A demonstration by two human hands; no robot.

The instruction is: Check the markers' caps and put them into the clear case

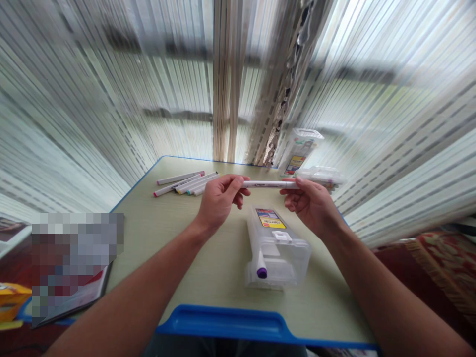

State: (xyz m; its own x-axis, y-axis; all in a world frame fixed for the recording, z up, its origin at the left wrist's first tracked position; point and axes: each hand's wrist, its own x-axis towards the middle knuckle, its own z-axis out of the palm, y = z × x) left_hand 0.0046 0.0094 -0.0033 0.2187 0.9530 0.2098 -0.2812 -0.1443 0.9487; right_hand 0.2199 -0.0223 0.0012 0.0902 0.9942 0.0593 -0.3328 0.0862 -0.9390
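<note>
Between my two hands a white marker pen is held level above the table. My left hand pinches its left end, and my right hand grips the right end, so both tips are covered by fingers. Just below and nearer to me lies a clear plastic marker case with a yellow and blue label. Inside the case, at its near end, a marker with a purple end shows. Left of my left hand, several white markers with pink, black, yellow and teal ends lie in a loose pile.
A second clear case stands upright at the back right, with another clear container lying beside it. A blurred-out booklet and a yellow packet are at the left. String curtains hang behind the blue-edged table.
</note>
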